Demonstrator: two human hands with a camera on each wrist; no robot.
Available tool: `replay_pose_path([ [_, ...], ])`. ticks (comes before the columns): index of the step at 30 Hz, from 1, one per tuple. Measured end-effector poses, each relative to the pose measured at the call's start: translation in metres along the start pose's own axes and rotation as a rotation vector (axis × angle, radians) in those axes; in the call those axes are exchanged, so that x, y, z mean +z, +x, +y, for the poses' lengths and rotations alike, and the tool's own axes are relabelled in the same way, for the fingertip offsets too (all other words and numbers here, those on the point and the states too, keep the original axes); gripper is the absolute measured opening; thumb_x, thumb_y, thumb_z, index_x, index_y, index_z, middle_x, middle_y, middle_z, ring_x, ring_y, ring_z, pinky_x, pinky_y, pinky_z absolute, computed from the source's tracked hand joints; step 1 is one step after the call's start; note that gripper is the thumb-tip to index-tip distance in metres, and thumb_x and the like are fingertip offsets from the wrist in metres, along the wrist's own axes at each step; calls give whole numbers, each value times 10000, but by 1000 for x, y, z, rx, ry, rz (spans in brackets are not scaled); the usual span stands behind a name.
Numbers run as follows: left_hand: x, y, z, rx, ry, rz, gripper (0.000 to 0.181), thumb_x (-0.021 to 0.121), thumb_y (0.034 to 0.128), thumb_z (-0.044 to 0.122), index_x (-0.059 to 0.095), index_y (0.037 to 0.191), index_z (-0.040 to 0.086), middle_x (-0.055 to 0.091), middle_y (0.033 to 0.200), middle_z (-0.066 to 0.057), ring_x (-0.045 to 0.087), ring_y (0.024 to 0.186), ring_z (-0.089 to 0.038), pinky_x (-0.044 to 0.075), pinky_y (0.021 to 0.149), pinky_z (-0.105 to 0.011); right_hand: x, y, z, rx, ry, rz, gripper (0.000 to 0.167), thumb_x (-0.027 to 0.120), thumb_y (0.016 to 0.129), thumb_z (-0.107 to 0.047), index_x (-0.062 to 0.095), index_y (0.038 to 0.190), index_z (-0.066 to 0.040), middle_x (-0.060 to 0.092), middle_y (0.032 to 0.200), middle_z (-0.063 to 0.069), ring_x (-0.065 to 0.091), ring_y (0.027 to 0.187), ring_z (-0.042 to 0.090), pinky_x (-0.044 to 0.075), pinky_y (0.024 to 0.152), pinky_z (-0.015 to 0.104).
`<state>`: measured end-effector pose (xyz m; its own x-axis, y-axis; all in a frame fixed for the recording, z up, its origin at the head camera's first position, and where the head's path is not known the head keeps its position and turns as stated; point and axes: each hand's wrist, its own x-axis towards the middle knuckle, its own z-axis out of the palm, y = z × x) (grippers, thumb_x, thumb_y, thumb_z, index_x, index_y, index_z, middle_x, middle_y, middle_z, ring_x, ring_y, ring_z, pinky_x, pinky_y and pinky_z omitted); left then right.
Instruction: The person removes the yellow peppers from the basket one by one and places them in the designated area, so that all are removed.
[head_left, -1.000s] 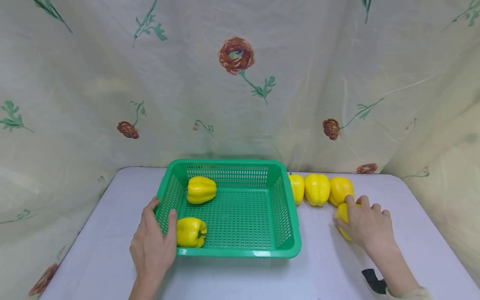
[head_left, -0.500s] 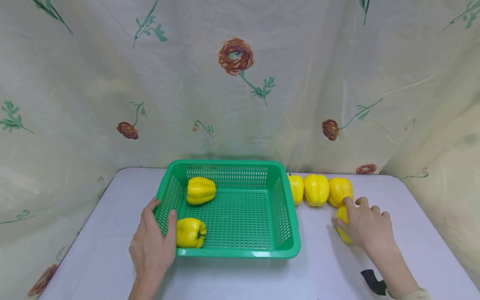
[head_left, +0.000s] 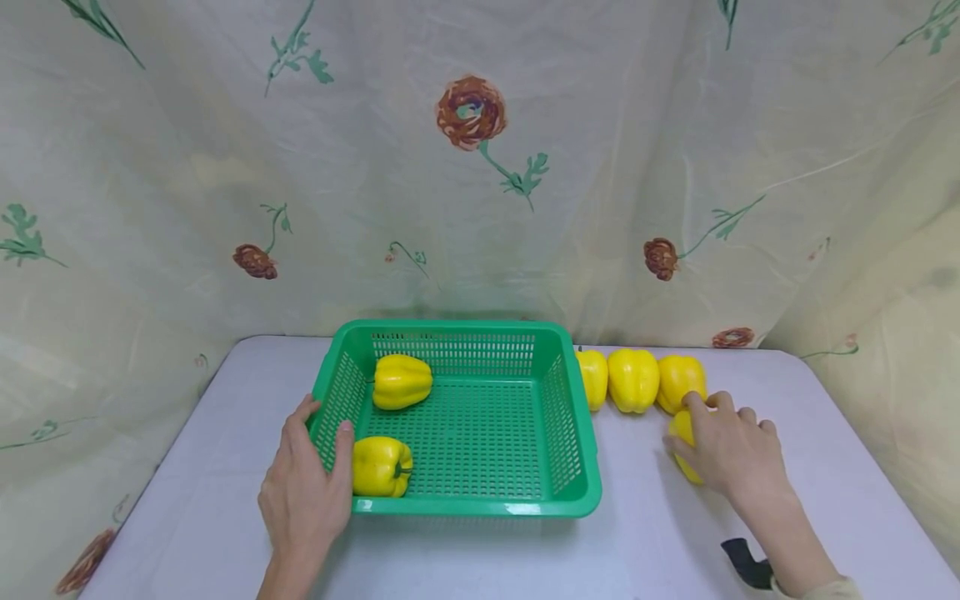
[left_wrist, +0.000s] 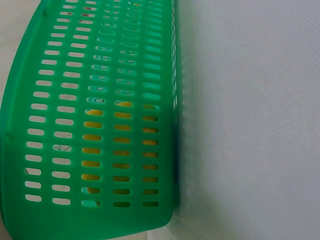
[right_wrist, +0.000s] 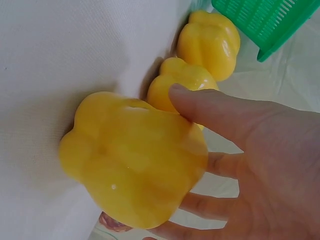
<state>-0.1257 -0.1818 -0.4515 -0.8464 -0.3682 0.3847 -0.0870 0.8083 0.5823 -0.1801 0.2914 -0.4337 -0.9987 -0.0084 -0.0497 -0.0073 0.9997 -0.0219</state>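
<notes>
My left hand (head_left: 306, 492) holds the near left part of a green plastic basket (head_left: 480, 506), thumb over the rim. Through the slots of its wall (left_wrist: 62, 120), yellow shows in the left wrist view. Inside lie two yellow bell peppers, one farther back (head_left: 402, 382) and one by the front left corner (head_left: 382, 467). To the right, my right hand (head_left: 735, 446) grips another yellow bell pepper (head_left: 684, 450), which lies on the table. The right wrist view shows the thumb along one side of this pepper (right_wrist: 135, 160) and fingers partly hidden behind it.
Right of the basket, three more yellow bell peppers stand in a row along the white table's (head_left: 525, 558) back edge; the middle one (head_left: 633, 381) is fully visible. A flowered curtain (head_left: 570, 208) hangs behind. A black strap-like piece (head_left: 745, 562) shows by the right wrist.
Very little differs. The right hand and its fingers shift slightly around the bell pepper, while the left hand, the basket and the other bell peppers stay in place.
</notes>
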Motion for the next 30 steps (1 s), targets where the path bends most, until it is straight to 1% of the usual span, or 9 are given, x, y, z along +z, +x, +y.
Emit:
replay_pose_path([
  [7, 0, 0, 1, 0, -5, 3, 551, 552, 1087, 435, 507, 1504, 77, 579, 1617, -115, 749, 962, -473, 526, 627, -477, 0, -1, -1, 9, -1, -12, 702, 763, 973, -435, 540, 1441, 38, 538, 1397, 435, 594, 1065, 652, 485, 888, 780],
  [12, 0, -1, 1, -2, -5, 2, 552, 551, 1087, 437, 510, 1504, 77, 579, 1618, -113, 750, 956, -477, 526, 623, -476, -3, -4, -5, 7, -22, 18, 676, 765, 967, -435, 556, 1420, 21, 528, 1400, 431, 555, 1140, 667, 467, 905, 787],
  [15, -1, -1, 1, -3, 0, 0, 555, 549, 1087, 440, 508, 1507, 79, 576, 1621, -112, 748, 946, -469, 517, 612, -456, -7, -6, -10, 3, -29, 33, 666, 769, 966, -432, 565, 1417, 12, 524, 1412, 423, 542, 1170, 661, 462, 912, 781],
  [18, -1, 0, 0, -8, 4, -5, 559, 550, 1086, 442, 505, 1511, 81, 574, 1622, -113, 744, 921, -457, 493, 592, -419, -12, -7, -15, -1, -30, 28, 683, 772, 966, -439, 566, 1435, 11, 523, 1427, 418, 534, 1191, 655, 464, 922, 775],
  [20, -1, 0, 0, -11, 5, -8, 561, 552, 1086, 442, 503, 1512, 81, 574, 1621, -115, 741, 909, -450, 481, 583, -403, -15, -8, -18, -9, -27, 30, 693, 773, 965, -442, 564, 1448, 8, 523, 1434, 412, 531, 1203, 652, 465, 921, 768],
  [26, -2, 1, 0, -5, 1, -11, 560, 544, 1092, 444, 505, 1509, 72, 569, 1626, -116, 744, 951, -452, 509, 618, -442, -21, -11, -27, -34, -14, 65, 703, 804, 946, -429, 560, 1464, -22, 521, 1453, 393, 527, 1228, 648, 459, 938, 772],
  [30, -1, 0, 1, -6, 0, -14, 561, 541, 1093, 445, 501, 1512, 75, 566, 1627, -117, 744, 951, -449, 510, 617, -439, -23, -15, -34, -69, -22, 93, 697, 817, 939, -423, 564, 1462, -37, 528, 1458, 382, 535, 1230, 650, 470, 949, 773],
])
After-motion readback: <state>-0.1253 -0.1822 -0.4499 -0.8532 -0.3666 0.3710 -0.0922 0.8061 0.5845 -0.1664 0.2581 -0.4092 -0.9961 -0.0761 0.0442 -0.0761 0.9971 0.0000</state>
